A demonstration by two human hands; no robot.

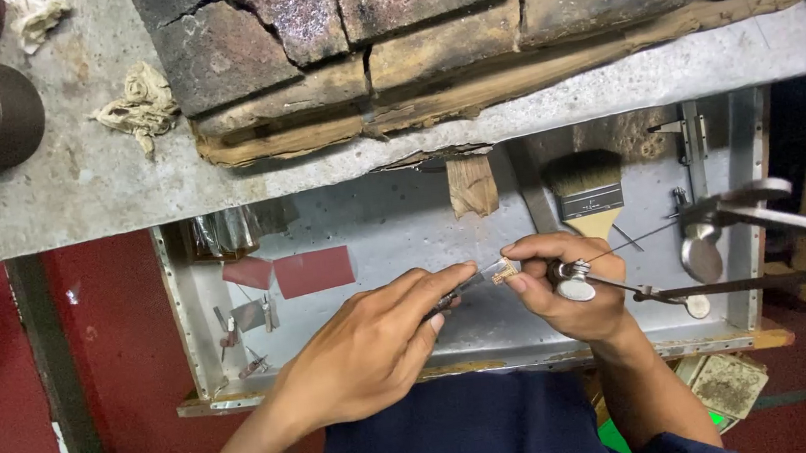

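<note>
Head view: over the tray (pixel 184 307), the left hand (pixel 366 353) pinches a thin tool (pixel 463 290) against a small piece (pixel 504 269); the right hand (pixel 566 285) grips the piece and a saw frame (pixel 720 245). A slip could nick the fingertips (pixel 517 284) or drop the piece.

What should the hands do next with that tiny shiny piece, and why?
Probably press the small piece steady against the wooden peg. The left hand pinches it by a thin tool while the right hand holds the saw frame beside it, over the metal tray.

Dull metal tray (pixel 403 222), perhaps scratched.
</note>
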